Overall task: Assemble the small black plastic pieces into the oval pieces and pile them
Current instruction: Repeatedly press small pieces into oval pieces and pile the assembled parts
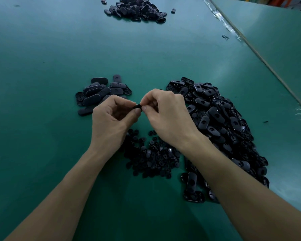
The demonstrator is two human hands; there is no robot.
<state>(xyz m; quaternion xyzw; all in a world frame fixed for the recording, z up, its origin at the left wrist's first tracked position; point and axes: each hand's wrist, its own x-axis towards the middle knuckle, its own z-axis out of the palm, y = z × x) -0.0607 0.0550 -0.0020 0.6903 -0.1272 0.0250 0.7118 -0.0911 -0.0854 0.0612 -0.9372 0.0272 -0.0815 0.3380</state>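
My left hand point(111, 117) and my right hand point(165, 113) meet above the green table, both pinching one small black piece point(138, 107) between their fingertips; most of it is hidden by the fingers. Below the hands lies a heap of small black plastic pieces point(151, 157). A big pile of oval pieces with holes point(219, 122) spreads to the right of my right hand. Behind my left hand sits a smaller pile of oval pieces point(101, 92).
Another heap of black oval pieces point(137, 9) lies at the far end of the green table point(42, 66), with a couple of loose ones beside it. A taped seam and table edge point(250, 47) run diagonally at the right.
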